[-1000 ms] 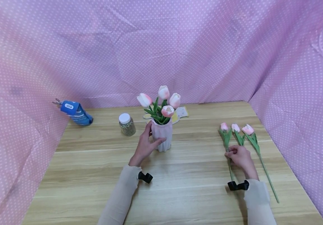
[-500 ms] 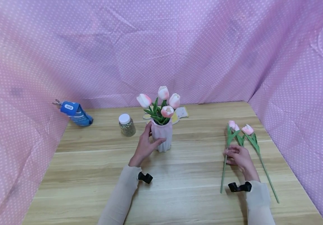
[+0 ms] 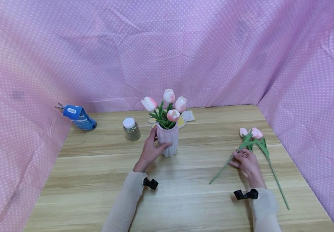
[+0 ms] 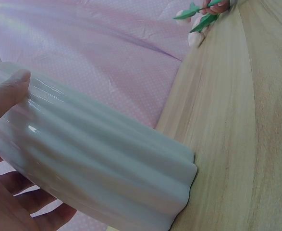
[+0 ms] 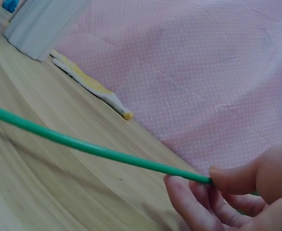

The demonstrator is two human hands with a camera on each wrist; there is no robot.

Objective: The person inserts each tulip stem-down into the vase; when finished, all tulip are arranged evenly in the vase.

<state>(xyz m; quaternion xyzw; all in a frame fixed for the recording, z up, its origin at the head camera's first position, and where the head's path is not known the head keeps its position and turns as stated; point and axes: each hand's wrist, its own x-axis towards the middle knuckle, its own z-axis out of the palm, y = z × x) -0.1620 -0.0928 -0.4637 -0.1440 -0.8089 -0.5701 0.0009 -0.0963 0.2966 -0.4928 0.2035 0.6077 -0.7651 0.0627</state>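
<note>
A white ribbed vase stands upright with several pink-white tulips in it. My left hand grips its left side, the thumb across the front; the left wrist view shows the thumb and fingers around the vase. At the right, my right hand pinches the green stem of a loose tulip between thumb and fingers. That stem slants down-left in the head view, and its blossom overlaps the other flowers. In the right wrist view the stem runs leftward from the fingertips of my hand.
Two more tulips, one with its long stem in sight, lie by my right hand. A jar with a white lid stands left of the vase, a blue clipped bag farther left. Behind the vase lies a flat yellow-white item.
The pinched tulip has come away from its place in the row and turned, its stem end swinging left and up and its blossom to the right. My left hand and the vase have stayed put.
</note>
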